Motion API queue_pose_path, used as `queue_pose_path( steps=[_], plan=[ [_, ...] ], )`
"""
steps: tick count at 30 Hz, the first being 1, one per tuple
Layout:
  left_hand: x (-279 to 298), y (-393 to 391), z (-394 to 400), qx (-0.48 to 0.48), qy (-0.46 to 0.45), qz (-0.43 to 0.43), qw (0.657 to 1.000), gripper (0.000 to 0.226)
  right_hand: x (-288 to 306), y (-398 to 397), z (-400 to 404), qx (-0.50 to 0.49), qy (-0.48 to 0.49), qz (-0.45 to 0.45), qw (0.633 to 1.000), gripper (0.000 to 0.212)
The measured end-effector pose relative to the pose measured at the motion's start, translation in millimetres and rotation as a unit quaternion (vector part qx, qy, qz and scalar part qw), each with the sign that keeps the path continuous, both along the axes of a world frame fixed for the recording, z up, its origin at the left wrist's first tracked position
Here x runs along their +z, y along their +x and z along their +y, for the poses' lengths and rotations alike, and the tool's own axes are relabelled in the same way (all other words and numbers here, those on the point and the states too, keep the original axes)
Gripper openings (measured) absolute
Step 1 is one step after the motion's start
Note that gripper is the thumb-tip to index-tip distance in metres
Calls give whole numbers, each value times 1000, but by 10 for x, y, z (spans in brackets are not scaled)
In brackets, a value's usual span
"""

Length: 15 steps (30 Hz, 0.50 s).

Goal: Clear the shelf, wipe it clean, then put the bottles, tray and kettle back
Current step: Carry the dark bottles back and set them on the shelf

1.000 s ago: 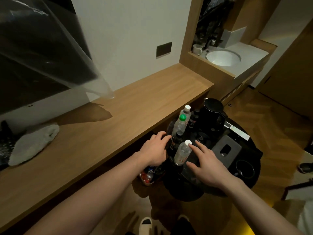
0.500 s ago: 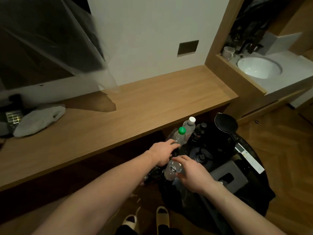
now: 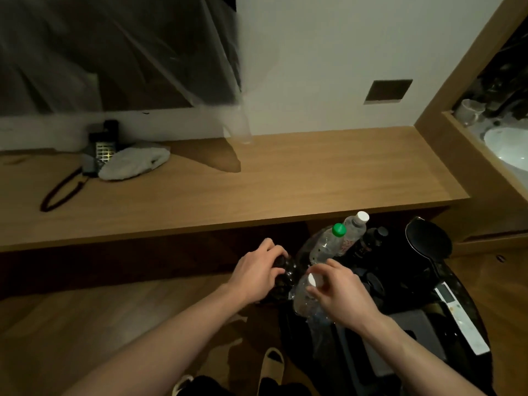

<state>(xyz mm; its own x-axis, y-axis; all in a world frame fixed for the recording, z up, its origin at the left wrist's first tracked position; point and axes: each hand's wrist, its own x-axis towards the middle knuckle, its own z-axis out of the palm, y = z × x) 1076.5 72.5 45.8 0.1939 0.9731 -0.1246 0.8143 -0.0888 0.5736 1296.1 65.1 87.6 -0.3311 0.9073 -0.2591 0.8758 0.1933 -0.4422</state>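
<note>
Wooden shelf [image 3: 257,178] spans mid-frame, bare except a phone [image 3: 100,150] and white cloth [image 3: 134,162] at left. Bottles, kettle [image 3: 428,244] and tray [image 3: 454,284] sit on the dark round table, lower right of frame. Left hand [image 3: 257,274]: fingers curled over a dark bottle [image 3: 285,277]. Right hand [image 3: 340,292]: fingers pinch the white cap of a clear bottle [image 3: 304,300]. Green-cap bottle [image 3: 325,247] and white-cap bottle [image 3: 354,230] stand just behind, near the kettle.

Green cap [image 3: 339,230] — black kettle [image 3: 428,243]
</note>
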Motion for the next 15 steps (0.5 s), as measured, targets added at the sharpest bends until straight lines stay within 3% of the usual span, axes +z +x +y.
queue_pose_path(
  steps=[8,15],
  plan=[
    [394,-1102,-963,173,34,-37,984,35,295,-919,-74,109,19,24,994,38],
    [682,-2340,-1859,284,62,-23,957,35,499,-2279,-376,176,30,66,982,35]
  ],
)
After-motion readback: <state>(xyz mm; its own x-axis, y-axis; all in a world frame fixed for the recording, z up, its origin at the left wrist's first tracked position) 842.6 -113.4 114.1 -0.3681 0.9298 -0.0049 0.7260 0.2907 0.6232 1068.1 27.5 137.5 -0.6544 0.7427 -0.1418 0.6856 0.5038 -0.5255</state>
